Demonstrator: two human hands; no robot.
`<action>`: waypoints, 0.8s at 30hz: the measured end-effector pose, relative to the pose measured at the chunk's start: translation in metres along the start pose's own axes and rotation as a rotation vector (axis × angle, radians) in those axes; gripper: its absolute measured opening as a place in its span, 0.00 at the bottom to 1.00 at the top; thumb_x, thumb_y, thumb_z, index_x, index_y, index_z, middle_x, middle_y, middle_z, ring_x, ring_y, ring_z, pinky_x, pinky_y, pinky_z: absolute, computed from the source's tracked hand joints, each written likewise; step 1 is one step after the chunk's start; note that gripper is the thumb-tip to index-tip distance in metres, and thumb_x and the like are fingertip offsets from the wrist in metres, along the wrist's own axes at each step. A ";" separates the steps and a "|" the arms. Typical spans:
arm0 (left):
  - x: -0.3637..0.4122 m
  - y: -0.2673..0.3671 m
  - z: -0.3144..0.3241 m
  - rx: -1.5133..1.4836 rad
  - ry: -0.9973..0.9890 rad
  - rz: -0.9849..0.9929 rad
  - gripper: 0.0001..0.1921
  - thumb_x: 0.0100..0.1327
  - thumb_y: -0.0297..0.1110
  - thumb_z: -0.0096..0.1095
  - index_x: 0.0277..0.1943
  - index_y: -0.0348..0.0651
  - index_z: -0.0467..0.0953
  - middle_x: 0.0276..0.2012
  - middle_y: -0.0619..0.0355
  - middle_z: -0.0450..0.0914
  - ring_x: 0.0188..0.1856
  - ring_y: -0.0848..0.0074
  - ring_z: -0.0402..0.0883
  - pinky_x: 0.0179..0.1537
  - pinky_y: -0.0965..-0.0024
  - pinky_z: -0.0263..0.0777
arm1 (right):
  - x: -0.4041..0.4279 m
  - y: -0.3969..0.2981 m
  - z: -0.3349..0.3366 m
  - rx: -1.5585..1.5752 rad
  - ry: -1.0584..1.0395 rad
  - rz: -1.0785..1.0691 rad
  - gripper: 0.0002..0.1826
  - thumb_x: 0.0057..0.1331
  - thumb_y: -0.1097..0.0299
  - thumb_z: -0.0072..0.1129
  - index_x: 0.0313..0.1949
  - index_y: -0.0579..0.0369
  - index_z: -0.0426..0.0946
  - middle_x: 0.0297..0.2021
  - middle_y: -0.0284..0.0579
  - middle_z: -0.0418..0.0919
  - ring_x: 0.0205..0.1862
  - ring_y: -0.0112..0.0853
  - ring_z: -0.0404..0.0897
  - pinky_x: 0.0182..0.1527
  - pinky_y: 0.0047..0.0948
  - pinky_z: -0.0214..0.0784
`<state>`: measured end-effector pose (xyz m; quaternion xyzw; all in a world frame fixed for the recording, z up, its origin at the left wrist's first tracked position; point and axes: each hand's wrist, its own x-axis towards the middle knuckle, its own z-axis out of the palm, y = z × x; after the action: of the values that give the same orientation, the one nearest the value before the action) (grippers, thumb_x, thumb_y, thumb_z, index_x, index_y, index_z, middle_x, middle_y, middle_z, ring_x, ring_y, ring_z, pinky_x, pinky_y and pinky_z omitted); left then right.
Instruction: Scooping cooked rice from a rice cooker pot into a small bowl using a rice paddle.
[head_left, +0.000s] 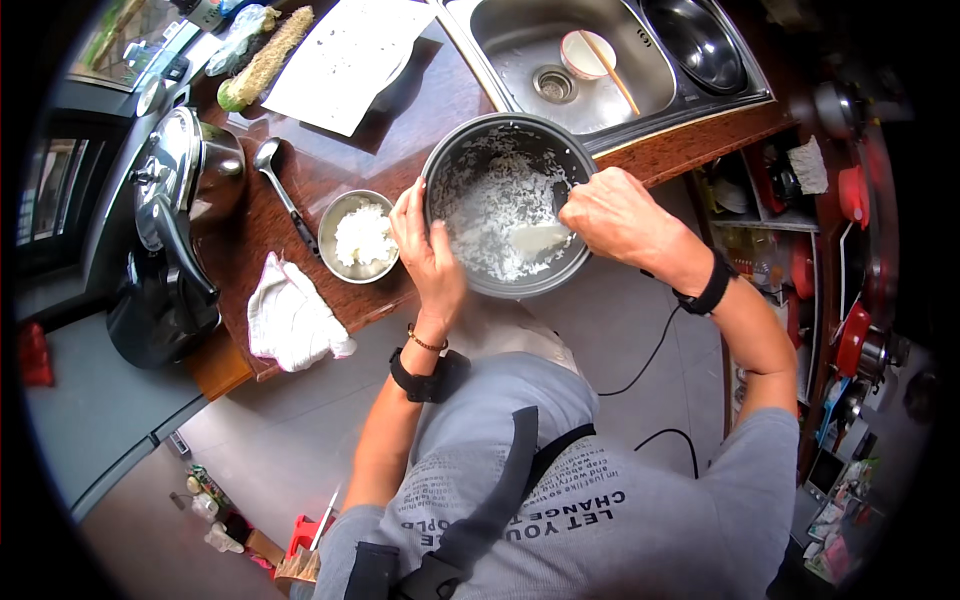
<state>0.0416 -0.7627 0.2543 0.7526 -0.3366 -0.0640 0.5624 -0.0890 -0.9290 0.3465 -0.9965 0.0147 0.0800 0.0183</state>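
Note:
A dark grey inner pot (510, 289) with cooked rice (501, 176) stuck over its bottom and walls is at the counter's front edge. My left hand (429, 251) grips its left rim, thumb on the inner side and fingers along the outside. In my right hand (619, 214), at the right rim, is a rice paddle; its pale blade (541, 237) lies against the rice inside the pot, and my fist hides the handle. Just left of my left hand stands a steel bowl (328, 251) holding a mound of white rice (364, 234).
A ladle (281, 187), a white cloth (292, 319) and a pressure cooker (217, 161) are on the left. Farther back lie a white sheet (345, 60) and a loofah (270, 56). Behind the pot, the steel sink (517, 45) holds a bowl (581, 56) with chopsticks (611, 75).

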 end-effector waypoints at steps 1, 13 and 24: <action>-0.001 -0.001 0.001 -0.019 0.001 -0.036 0.25 0.51 0.18 0.42 0.56 0.33 0.64 0.52 0.50 0.68 0.56 0.65 0.63 0.60 0.67 0.50 | 0.003 0.000 0.002 0.005 -0.004 0.002 0.03 0.42 0.73 0.56 0.14 0.55 0.73 0.14 0.47 0.73 0.20 0.39 0.77 0.22 0.33 0.67; -0.001 0.001 0.010 -0.131 0.109 -0.114 0.26 0.50 0.14 0.39 0.55 0.33 0.66 0.52 0.51 0.69 0.55 0.67 0.64 0.59 0.67 0.54 | 0.029 0.002 0.022 0.392 -0.270 0.180 0.06 0.50 0.68 0.50 0.23 0.55 0.75 0.20 0.50 0.75 0.27 0.43 0.77 0.32 0.40 0.66; 0.000 -0.001 0.008 -0.168 0.070 -0.139 0.25 0.51 0.16 0.40 0.55 0.32 0.66 0.53 0.51 0.68 0.57 0.67 0.63 0.61 0.67 0.52 | 0.023 -0.015 0.024 0.680 -0.378 0.504 0.12 0.54 0.67 0.49 0.32 0.61 0.77 0.27 0.60 0.76 0.35 0.49 0.77 0.39 0.42 0.67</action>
<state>0.0383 -0.7684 0.2503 0.7261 -0.2572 -0.1047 0.6290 -0.0694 -0.9134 0.3192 -0.8673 0.2781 0.2528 0.3263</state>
